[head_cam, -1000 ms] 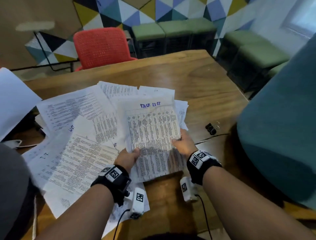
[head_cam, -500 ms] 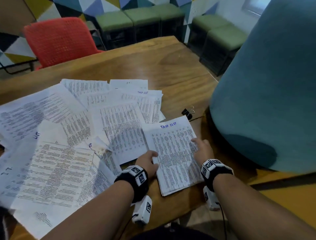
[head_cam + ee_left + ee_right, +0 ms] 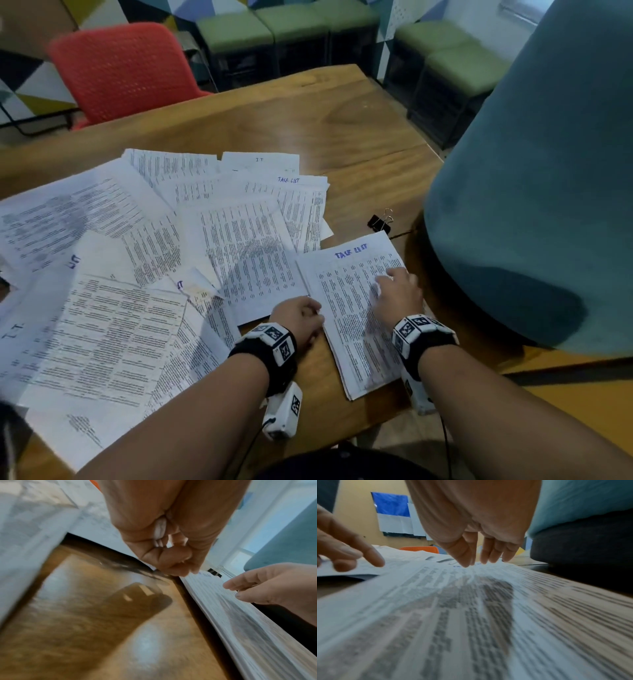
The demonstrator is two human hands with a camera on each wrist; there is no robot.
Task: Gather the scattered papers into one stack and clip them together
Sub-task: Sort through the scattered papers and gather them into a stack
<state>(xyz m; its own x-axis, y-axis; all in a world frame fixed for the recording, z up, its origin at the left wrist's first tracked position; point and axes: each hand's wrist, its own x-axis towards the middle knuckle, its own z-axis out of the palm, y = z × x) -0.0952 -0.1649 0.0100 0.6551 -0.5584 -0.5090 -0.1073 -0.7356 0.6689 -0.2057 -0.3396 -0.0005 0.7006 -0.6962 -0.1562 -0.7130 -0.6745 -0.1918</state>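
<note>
A small stack of printed papers (image 3: 349,308) headed "TASK LIST" lies near the table's front edge, right of the scattered sheets (image 3: 120,274). My right hand (image 3: 394,287) presses straight fingers (image 3: 465,561) down on the stack's top sheet (image 3: 471,615). My left hand (image 3: 301,313) sits at the stack's left edge, its loosely curled fingers (image 3: 178,566) touching the paper there and gripping nothing that I can see. A black binder clip (image 3: 379,221) lies on the wood just beyond the stack's far right corner, also in the left wrist view (image 3: 214,572).
The wooden table (image 3: 342,130) has bare room beyond the papers. A large teal chair back (image 3: 531,205) crowds the right side, close to the clip and stack. A red chair (image 3: 120,68) and green stools (image 3: 291,31) stand behind the table.
The "TASK LIST" stack, held up in both hands over the pile one second ago, now lies on the table to the right. My right hand slid onto its top sheet.
</note>
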